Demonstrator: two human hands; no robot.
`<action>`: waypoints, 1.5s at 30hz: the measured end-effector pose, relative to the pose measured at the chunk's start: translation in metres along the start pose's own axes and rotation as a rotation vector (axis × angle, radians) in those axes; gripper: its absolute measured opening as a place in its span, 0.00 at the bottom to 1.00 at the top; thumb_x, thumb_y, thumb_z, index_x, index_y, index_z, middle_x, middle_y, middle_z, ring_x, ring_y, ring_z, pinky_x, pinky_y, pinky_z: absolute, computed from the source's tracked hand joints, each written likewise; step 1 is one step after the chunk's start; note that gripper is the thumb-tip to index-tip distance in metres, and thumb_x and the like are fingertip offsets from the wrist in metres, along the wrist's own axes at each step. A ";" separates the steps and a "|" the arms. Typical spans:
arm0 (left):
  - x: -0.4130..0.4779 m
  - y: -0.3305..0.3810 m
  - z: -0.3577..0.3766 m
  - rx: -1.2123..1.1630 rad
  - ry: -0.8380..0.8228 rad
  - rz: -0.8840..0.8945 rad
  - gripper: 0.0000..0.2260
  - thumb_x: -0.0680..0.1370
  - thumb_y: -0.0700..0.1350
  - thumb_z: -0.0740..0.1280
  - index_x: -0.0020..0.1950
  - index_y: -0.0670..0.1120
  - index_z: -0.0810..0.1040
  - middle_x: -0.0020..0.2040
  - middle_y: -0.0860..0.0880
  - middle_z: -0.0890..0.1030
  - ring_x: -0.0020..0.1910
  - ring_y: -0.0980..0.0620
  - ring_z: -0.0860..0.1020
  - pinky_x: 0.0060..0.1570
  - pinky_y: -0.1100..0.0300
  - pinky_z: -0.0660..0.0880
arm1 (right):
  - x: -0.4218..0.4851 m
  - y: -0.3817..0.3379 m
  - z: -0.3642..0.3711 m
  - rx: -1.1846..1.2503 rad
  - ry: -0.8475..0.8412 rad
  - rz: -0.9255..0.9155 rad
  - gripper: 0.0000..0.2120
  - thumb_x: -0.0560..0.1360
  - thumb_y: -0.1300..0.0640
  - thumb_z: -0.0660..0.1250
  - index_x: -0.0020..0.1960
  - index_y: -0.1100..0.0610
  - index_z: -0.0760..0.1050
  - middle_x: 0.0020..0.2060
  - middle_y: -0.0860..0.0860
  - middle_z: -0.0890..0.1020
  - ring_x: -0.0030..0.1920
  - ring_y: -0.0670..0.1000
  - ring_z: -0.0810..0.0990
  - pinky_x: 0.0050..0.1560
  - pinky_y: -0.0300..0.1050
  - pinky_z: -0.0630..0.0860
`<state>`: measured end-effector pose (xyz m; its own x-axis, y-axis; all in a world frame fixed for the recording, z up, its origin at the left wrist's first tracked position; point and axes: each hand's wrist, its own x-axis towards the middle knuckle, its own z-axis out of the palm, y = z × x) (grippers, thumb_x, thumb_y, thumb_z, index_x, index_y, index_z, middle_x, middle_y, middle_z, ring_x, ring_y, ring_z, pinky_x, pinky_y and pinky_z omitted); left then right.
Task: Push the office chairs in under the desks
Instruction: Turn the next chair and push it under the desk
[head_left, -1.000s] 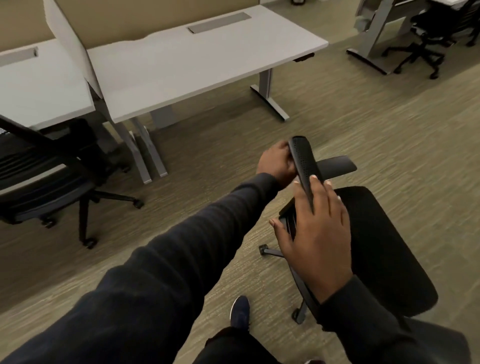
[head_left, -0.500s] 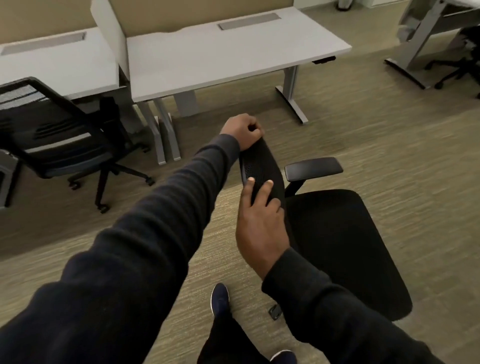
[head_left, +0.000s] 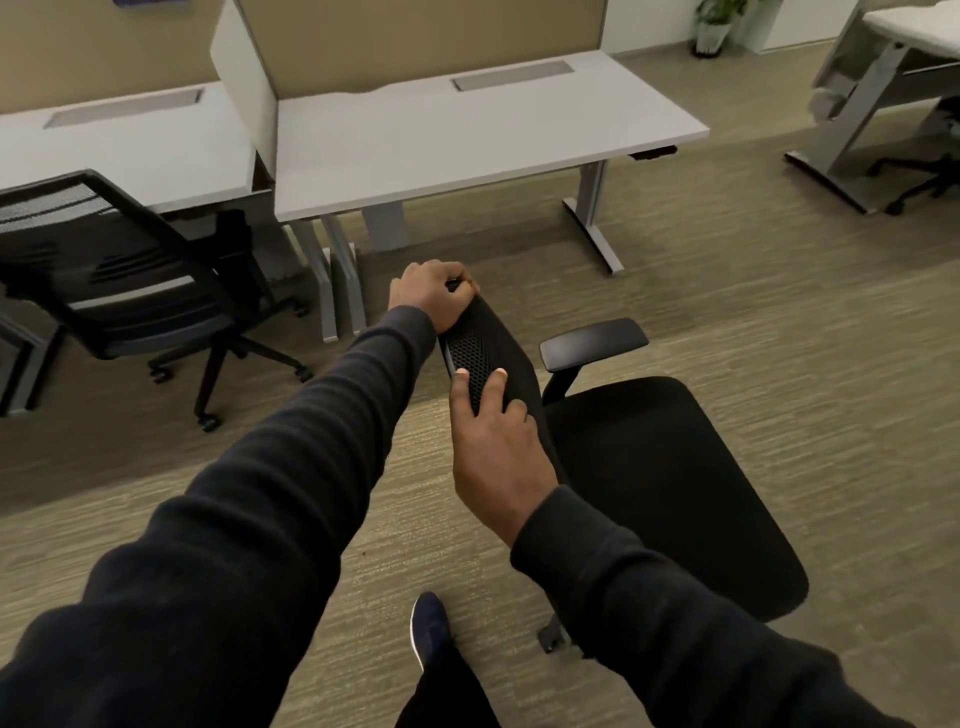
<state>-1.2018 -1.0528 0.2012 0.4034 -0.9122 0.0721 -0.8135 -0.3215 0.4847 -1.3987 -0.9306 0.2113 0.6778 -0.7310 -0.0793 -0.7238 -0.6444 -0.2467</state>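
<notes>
A black office chair (head_left: 660, 483) stands on the carpet in front of me, its seat turned to the right and one armrest (head_left: 595, 343) raised toward the desk. My left hand (head_left: 434, 296) grips the far end of the chair's mesh backrest top (head_left: 485, 345). My right hand (head_left: 493, 447) holds the near part of the same backrest, fingers spread over the mesh. A grey desk (head_left: 467, 140) with an open space beneath stands straight ahead. A second black mesh chair (head_left: 119, 275) is partly under the left desk (head_left: 130, 150).
Beige divider panels (head_left: 395, 41) back the desks. The desk's metal legs (head_left: 592, 218) stand on the carpet ahead. Another desk (head_left: 872, 88) with a dark chair (head_left: 930, 171) sits far right. My shoe (head_left: 428, 629) is below the chair.
The chair has turned and rolled closer to the middle desk. My left hand has slid further along the backrest top, and the view has swung left so both desks show more fully.
</notes>
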 end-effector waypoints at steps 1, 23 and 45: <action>0.004 0.001 0.001 0.005 0.007 -0.009 0.10 0.77 0.52 0.62 0.49 0.55 0.83 0.55 0.50 0.82 0.58 0.45 0.76 0.61 0.44 0.71 | 0.003 0.005 -0.002 0.007 -0.003 -0.012 0.32 0.81 0.62 0.52 0.81 0.61 0.44 0.75 0.74 0.52 0.64 0.71 0.70 0.65 0.63 0.71; 0.181 -0.019 0.000 -0.186 0.270 -0.286 0.15 0.72 0.53 0.60 0.48 0.52 0.85 0.50 0.49 0.84 0.53 0.44 0.78 0.60 0.47 0.72 | 0.219 0.113 -0.041 0.072 0.022 -0.307 0.34 0.78 0.63 0.58 0.82 0.56 0.51 0.76 0.68 0.58 0.61 0.66 0.72 0.63 0.60 0.71; 0.397 0.040 0.059 0.050 0.094 -0.118 0.24 0.78 0.66 0.56 0.57 0.51 0.81 0.61 0.46 0.74 0.61 0.41 0.70 0.61 0.46 0.68 | 0.463 0.368 -0.132 -0.254 0.153 -0.281 0.34 0.77 0.30 0.48 0.78 0.45 0.62 0.55 0.50 0.77 0.50 0.52 0.76 0.50 0.49 0.72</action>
<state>-1.0987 -1.4430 0.1983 0.5329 -0.8403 0.0995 -0.7770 -0.4393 0.4509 -1.3686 -1.5360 0.2111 0.8405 -0.5313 0.1061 -0.5351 -0.8447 0.0093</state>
